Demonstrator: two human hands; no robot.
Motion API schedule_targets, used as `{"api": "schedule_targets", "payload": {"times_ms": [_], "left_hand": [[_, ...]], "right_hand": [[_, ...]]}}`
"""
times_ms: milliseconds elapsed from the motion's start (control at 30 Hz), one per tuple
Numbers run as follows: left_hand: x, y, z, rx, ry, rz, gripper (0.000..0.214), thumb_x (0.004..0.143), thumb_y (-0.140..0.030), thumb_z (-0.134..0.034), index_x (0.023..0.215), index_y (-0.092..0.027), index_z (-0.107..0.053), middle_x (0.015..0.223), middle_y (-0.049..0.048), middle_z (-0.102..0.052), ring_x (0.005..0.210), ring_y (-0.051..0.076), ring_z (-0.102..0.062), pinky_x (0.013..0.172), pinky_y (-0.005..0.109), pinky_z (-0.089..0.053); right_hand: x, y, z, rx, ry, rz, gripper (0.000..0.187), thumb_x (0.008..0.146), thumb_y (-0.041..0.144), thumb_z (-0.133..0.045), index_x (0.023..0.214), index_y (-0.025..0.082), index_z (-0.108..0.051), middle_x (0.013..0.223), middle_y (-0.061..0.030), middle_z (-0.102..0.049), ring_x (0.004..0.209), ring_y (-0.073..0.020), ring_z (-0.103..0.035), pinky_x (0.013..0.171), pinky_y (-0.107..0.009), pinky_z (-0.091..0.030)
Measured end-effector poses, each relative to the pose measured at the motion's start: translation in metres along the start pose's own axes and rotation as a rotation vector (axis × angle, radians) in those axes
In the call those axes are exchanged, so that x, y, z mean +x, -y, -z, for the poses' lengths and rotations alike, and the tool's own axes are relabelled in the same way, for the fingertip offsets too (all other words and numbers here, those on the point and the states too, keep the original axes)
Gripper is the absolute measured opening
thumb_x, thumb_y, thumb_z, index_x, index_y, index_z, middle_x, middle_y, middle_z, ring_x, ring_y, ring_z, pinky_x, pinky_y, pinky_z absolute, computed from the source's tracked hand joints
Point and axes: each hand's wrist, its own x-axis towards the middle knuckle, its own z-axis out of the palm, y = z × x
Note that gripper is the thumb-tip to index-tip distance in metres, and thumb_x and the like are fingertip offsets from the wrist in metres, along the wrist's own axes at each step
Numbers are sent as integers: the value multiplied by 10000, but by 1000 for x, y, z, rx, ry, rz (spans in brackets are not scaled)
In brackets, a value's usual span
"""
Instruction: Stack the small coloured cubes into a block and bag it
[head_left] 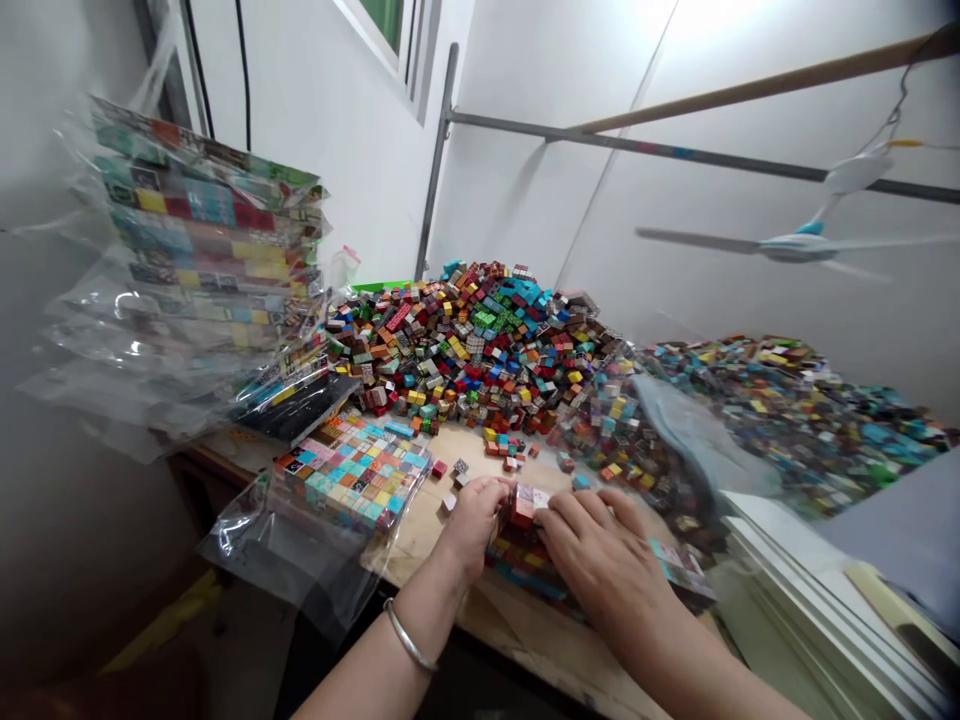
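Note:
In the head view, a short row of small patterned cubes, reddish and pale, sits between my two hands at the front of the wooden table. My left hand, with a silver bangle on its wrist, pinches the row's left end. From the right, my right hand presses its bent fingers against the other end. Beneath them lies a block of multicoloured cubes, partly covered by the hands. A few loose cubes rest just beyond my left fingers.
A large heap of coloured cubes covers the table's back, another bagged heap the right. To the left lie a flat cube panel in plastic and a tall stack of bagged panels. White boards stand right. A fan hangs above.

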Motion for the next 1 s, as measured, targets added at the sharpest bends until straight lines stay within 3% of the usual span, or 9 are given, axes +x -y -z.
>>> {"api": "schedule_targets", "payload": {"times_ms": [500,567,633,700,800,900,1000], "left_hand": [[-1,2,4,17,-9,-7,144,672,-299,-610,695,-157,-610,635,-7,-579,623,130,-516,608,234,-390],[-2,1,4,23,-11,-9,133,678,-291,-605,693,-159,-606,639,-8,-584,637,131,-525,618,231,-393],[-3,0,3,29,-8,-8,130,681,-288,-601,689,-158,-601,658,-3,-597,661,135,-537,636,234,-399],[-3,-1,2,36,5,-4,138,682,-292,-594,693,-155,-603,683,8,-614,682,143,-548,657,243,-407],[-4,-4,2,57,17,-9,142,669,-294,-597,680,-152,-603,693,14,-619,698,152,-553,681,255,-408],[-4,-5,4,88,11,-24,140,666,-299,-599,665,-159,-599,705,12,-617,719,155,-550,701,258,-401],[-5,-6,4,117,10,-30,139,672,-299,-585,672,-162,-607,728,18,-622,742,162,-552,713,262,-397]], "right_hand": [[6,-1,-3,3,-39,-7,170,740,106,-626,620,210,-565,625,-4,-546,645,-190,-452,740,-351,-308],[9,-5,5,77,-45,-6,152,782,132,-591,654,212,-582,652,-3,-573,653,-181,-473,730,-343,-314],[12,-15,20,145,-80,-37,100,844,192,-535,815,220,-626,801,-20,-641,754,-195,-527,771,-353,-327],[17,-32,39,109,-165,-111,232,897,287,-471,1086,227,-590,1082,-66,-639,965,-250,-538,849,-397,-328],[27,-68,60,-46,-273,-278,466,895,446,-435,1291,201,-463,1307,-127,-526,1162,-317,-462,956,-460,-306],[37,-104,65,-40,-174,-465,730,848,613,-339,1378,111,-349,1380,-186,-442,1262,-350,-379,1011,-489,-296],[45,-132,59,-49,-18,-616,909,764,697,-364,1378,28,-323,1353,-246,-452,1241,-391,-405,983,-499,-335]]}}
